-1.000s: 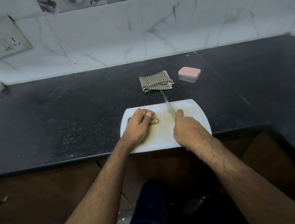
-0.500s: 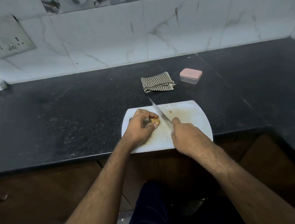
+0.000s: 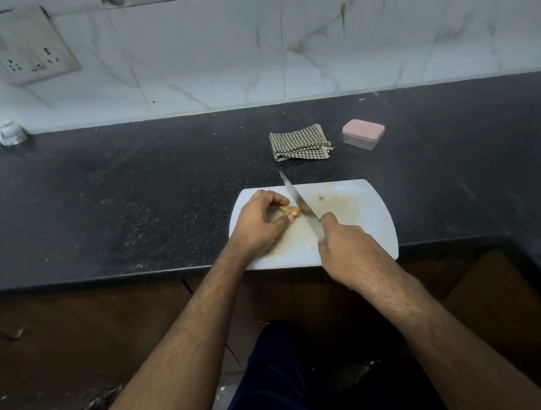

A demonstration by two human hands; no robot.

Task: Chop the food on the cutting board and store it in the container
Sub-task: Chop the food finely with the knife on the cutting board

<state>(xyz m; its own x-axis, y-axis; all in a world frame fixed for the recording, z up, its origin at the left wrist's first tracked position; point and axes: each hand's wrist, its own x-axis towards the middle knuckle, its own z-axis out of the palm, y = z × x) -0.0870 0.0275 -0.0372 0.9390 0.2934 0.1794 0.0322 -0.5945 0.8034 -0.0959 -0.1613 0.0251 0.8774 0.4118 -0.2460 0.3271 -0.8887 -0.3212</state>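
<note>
Chopping looks barely begun: left hand (image 3: 258, 224) pinches the food (image 3: 291, 209) on the board (image 3: 357, 208), right hand (image 3: 348, 250) grips the knife (image 3: 299, 205) against it; one scrap (image 3: 321, 198) lies cut, container (image 3: 363, 133) sits lidded on the table (image 3: 126, 194)

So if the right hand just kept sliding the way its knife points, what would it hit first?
Probably the food piece pinched by the left hand; the knife blade already sits against it, though depth is unclear.
</note>
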